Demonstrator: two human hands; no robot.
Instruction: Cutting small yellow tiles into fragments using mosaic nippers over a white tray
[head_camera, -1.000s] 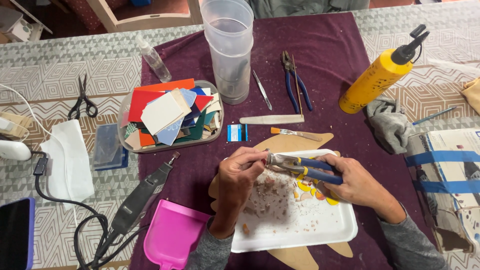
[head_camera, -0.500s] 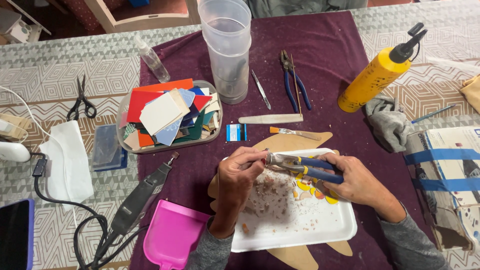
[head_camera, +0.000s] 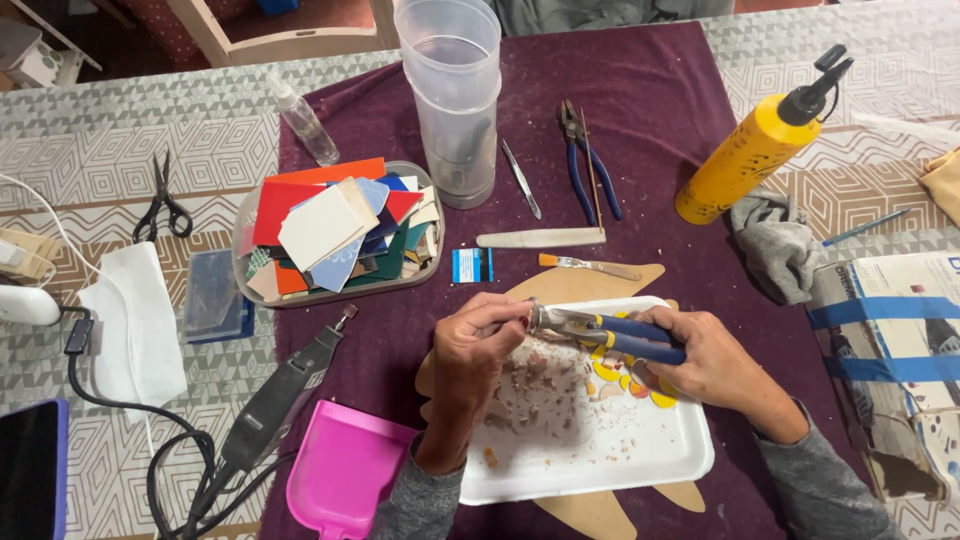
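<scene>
Both hands met over the white foam tray (head_camera: 660, 470), so chips dropped onto it rather than the bench (head_camera: 120, 150). Right hand (head_camera: 715, 365) had its grip clamped round the blue-and-yellow nipper handles (head_camera: 635, 338); left hand (head_camera: 480, 345) pinched a small tile piece at the nipper head (head_camera: 548, 318), its grip closed on it. Beyond the grip lay a small blue-and-white label card (head_camera: 472, 266); further right stood a yellow squeeze bottle (head_camera: 745, 160) with black nozzle, and a blue-taped carton (head_camera: 900, 350).
</scene>
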